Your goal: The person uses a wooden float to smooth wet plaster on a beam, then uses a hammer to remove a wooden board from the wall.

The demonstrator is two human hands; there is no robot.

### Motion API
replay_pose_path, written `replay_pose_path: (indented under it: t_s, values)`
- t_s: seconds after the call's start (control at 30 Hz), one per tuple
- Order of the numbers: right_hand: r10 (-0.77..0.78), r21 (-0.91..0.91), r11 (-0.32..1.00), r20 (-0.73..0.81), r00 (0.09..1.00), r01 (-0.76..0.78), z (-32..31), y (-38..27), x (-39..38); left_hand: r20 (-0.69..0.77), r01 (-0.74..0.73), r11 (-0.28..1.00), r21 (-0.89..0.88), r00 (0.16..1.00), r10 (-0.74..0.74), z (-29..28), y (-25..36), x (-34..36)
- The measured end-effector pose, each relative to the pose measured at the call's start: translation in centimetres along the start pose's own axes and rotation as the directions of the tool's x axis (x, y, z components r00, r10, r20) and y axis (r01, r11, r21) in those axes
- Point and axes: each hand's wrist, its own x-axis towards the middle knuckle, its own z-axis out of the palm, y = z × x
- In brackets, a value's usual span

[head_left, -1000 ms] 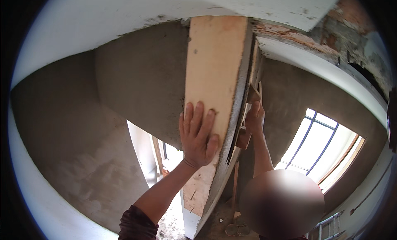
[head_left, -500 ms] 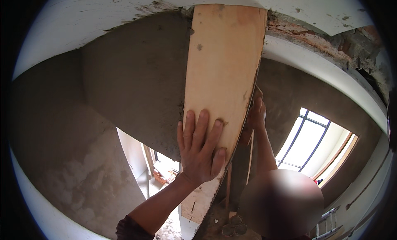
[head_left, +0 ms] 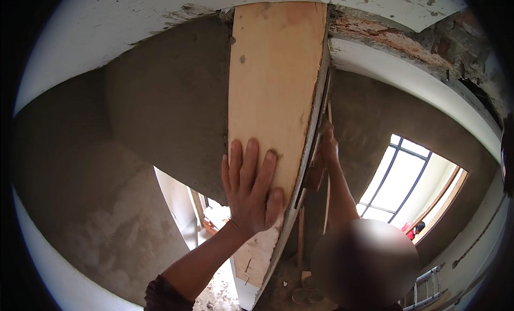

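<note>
My left hand (head_left: 250, 190) lies with fingers spread against the face of a long pale wooden board (head_left: 276, 75), which stands upright along a grey rendered wall edge (head_left: 171, 96). My right hand is out of view. Beyond the board's right edge, a co-worker's raised hand (head_left: 329, 142) grips something wooden that is partly hidden, near a thin upright batten (head_left: 327, 201). The co-worker's head (head_left: 364, 263), blurred, is at the lower right.
White ceiling (head_left: 160, 32) and broken brick (head_left: 396, 40) run overhead. A barred window (head_left: 393, 177) at right has someone in red (head_left: 411, 230) beyond it. Below are a doorway opening (head_left: 176, 198), a ladder (head_left: 425, 287) and round containers (head_left: 305, 292).
My left hand stays on the board, sitting a little lower in the picture than a second ago. The view has shifted, bringing the board slightly leftward. The co-worker's hand remains raised behind it.
</note>
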Motion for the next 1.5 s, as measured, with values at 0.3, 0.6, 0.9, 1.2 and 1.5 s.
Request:
replay_pose_path:
  t_s: [0.3, 0.6, 0.9, 1.2, 1.5]
  values:
    - [0.173, 0.297, 0.933, 0.133, 0.976, -0.205, 0.8, -4.6, -9.3, 0.035, -0.056, 0.997, 0.059, 0.998, 0.054, -1.2, -0.6, 0.4]
    - [-0.011, -0.071, 0.997, 0.115, 0.993, 0.019, -0.3, -6.2, 0.4, 0.039, -0.038, 0.998, 0.044, 0.999, 0.037, -0.8, 0.3, 0.4]
    - [0.108, 0.362, 0.909, 0.269, 0.957, -0.205, -0.6, -10.3, -6.7, 0.005, 0.011, 1.0, 0.006, 1.0, -0.011, -0.7, -0.7, 0.0]
    - [0.114, 0.305, 0.934, 0.234, 0.965, -0.185, -0.2, -14.1, -0.4, 0.042, -0.059, 0.996, 0.062, 0.998, 0.056, -1.2, 0.3, 0.8]
    - [0.149, 0.442, 0.847, 0.333, 0.931, -0.294, 0.6, -13.3, -4.1, 0.055, -0.055, 0.996, 0.069, 0.997, 0.051, -1.2, -0.7, 0.2]
